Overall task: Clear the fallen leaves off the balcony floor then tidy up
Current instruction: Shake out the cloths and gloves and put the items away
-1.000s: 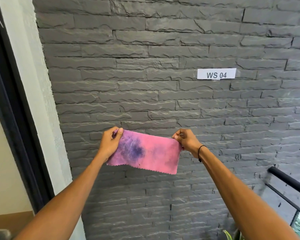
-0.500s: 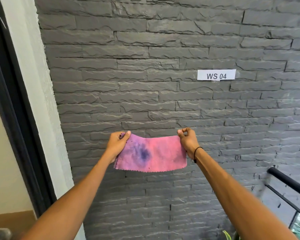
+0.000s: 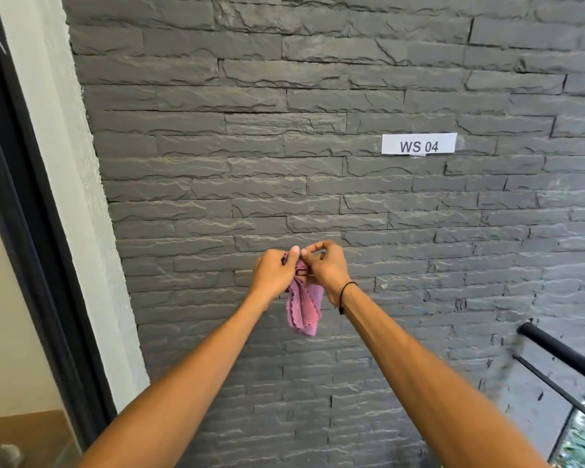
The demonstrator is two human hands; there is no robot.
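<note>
At centre frame, the left hand point(image 3: 273, 272) and right hand point(image 3: 325, 267) met before the grey stone wall point(image 3: 318, 96), fingers curled, pinching the top of a pink cloth point(image 3: 304, 310) that hung folded below them. It appeared light, soft and limp; best gripped along its upper corners, not mid-panel.

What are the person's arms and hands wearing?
Both arms are bare, with no sleeves in view and no gloves. The left hand wears nothing. The right hand has a thin black band looped around its wrist. No rings or watch show.
</note>
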